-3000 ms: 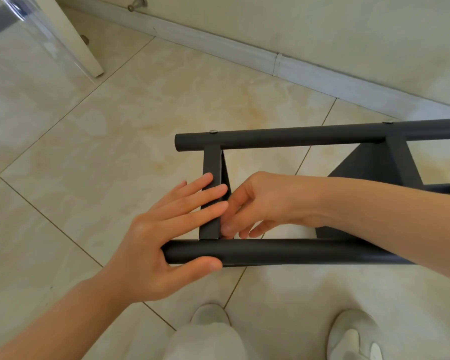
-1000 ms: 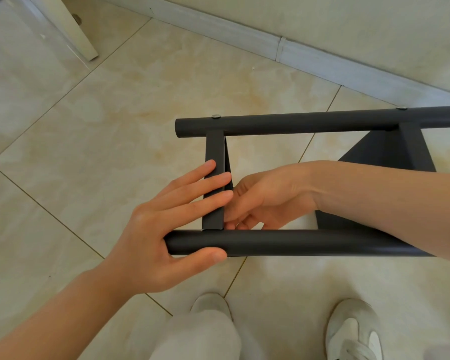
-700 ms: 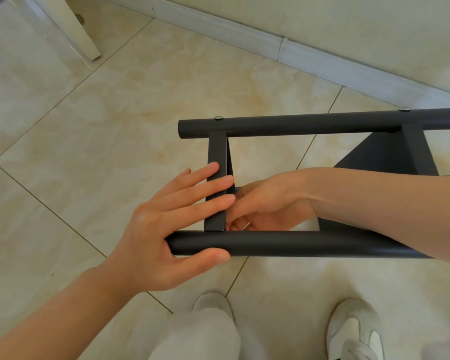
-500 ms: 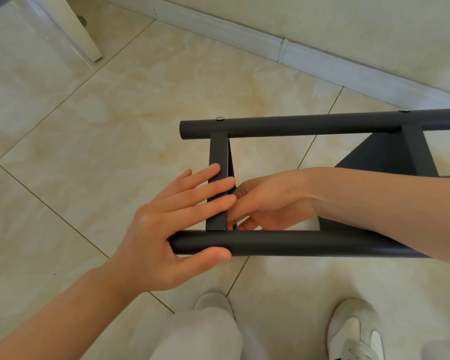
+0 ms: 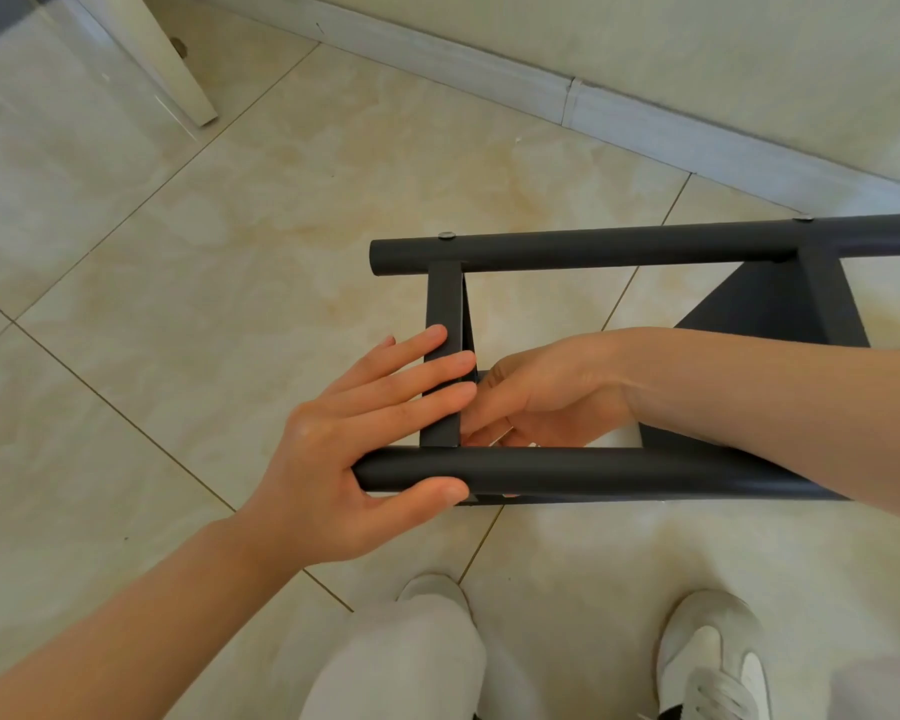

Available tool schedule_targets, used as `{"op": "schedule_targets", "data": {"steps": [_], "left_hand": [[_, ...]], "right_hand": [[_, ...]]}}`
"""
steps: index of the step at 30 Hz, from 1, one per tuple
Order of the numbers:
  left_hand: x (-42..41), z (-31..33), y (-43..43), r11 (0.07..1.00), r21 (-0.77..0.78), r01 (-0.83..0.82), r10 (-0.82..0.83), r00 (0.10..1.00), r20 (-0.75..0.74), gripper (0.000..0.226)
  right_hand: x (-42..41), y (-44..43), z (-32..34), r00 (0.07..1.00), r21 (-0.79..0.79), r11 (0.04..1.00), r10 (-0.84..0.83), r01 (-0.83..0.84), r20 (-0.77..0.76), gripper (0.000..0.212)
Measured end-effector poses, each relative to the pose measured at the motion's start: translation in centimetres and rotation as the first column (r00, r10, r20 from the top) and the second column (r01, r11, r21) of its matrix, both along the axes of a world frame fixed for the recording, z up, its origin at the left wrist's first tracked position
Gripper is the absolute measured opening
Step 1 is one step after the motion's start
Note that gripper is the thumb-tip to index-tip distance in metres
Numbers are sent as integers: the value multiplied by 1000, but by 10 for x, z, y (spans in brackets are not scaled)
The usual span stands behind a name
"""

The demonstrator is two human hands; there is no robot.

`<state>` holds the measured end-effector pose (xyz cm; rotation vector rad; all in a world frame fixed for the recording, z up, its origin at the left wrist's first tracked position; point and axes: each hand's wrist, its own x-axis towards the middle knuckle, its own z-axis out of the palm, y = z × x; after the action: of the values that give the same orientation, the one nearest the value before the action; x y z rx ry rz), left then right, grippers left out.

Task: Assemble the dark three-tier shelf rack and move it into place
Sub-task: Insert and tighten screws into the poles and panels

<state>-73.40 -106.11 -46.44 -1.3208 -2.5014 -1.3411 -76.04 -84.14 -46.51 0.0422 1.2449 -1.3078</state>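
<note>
The dark shelf rack lies on its side on the tiled floor, with a near tube [image 5: 619,475] and a far tube [image 5: 619,249] joined by a flat crossbar [image 5: 444,293]. A dark shelf panel [image 5: 765,309] shows at the right. My left hand [image 5: 333,459] lays straight fingers across the crossbar, its thumb pressed along the near tube's underside. My right hand [image 5: 557,392] reaches inside the frame from the right. Its fingers are bent at the joint of crossbar and near tube and pinch a small shiny piece, which is mostly hidden.
A pale baseboard [image 5: 489,65] runs along the wall behind the rack. A white furniture leg [image 5: 172,59] stands at the top left beside a glassy panel. My two light shoes [image 5: 707,662] and a trouser leg [image 5: 401,662] are just below the near tube.
My right hand has turned slightly at the joint, with the fingers shifting. The left hand and the rack have stayed in place; the view has shifted a little.
</note>
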Motion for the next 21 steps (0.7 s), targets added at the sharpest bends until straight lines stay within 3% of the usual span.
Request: {"op": "schedule_targets", "data": {"steps": [12,18,21], "left_hand": [[0,-2,-1,1000,20,5,-5,1000,2,54],[0,-2,1,1000,22,3,-3,1000,2,53],[0,-2,1,1000,26,6,-6,1000,10,54]], "right_hand": [[-2,2,2,999,-2,1000,14,-14,-31,17],[-1,-2,-1,998,14,1000,11,-10,-54,31],[-1,1,-1,999,-38,999,-8,6,-42,22]]}}
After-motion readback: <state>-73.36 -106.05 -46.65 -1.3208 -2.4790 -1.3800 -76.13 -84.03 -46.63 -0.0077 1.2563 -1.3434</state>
